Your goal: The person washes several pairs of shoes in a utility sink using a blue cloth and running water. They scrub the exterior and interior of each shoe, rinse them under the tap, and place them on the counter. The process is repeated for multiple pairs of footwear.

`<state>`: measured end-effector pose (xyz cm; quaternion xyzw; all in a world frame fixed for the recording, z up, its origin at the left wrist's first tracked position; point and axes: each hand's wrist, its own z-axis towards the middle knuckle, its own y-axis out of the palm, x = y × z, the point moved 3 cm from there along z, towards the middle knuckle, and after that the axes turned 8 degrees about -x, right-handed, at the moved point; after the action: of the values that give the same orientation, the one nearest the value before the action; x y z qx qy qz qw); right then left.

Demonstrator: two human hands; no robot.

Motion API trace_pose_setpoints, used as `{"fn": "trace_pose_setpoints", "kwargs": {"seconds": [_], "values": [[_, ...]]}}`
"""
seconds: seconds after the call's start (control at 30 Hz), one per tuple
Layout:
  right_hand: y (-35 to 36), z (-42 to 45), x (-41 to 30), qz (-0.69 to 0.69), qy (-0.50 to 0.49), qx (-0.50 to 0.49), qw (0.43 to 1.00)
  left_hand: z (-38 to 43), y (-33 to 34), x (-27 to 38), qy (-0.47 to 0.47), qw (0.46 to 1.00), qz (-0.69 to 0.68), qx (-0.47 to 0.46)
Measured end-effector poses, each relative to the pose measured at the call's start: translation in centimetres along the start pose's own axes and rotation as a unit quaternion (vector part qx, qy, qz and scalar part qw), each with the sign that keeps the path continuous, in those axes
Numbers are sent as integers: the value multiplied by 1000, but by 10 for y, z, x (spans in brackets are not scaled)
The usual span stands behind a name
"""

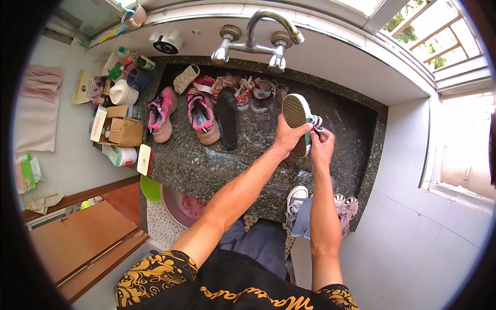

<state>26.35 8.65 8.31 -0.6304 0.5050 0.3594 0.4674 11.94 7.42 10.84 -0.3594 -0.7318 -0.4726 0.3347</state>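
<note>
My left hand (288,135) grips a canvas sneaker (296,106) above the granite sink. Its brown patterned sole faces left and up, and a green band runs along its white rim. On the sneaker's right side, my right hand (322,146) pinches the pale shoelaces (317,122) between its fingers. The shoe's upper is mostly hidden behind the sole. To the left, a black insole (227,120) lies beside a pink running shoe (200,114), with its mate (161,114) farther left. Red-patterned sandals (244,93) sit near the back wall of the sink.
A two-handled faucet (255,48) juts from the wall. Bottles and boxes (126,131) crowd the left ledge near a brush (144,159). At the front ledge are a grey sneaker (297,201), blue insoles (302,219) and pink sandals (347,209). A basin (170,201) stands below.
</note>
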Motion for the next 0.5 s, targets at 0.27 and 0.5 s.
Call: {"fn": "trace_pose_setpoints", "kwargs": {"seconds": [0.27,0.5], "values": [[17,-15,-54,85,-63,-118,987,-15,12,-1,23,991,27,-129],[-7,32,-2,-132,-4,-87,987,-22,-16,-29,-113,979,-46,-161]]}}
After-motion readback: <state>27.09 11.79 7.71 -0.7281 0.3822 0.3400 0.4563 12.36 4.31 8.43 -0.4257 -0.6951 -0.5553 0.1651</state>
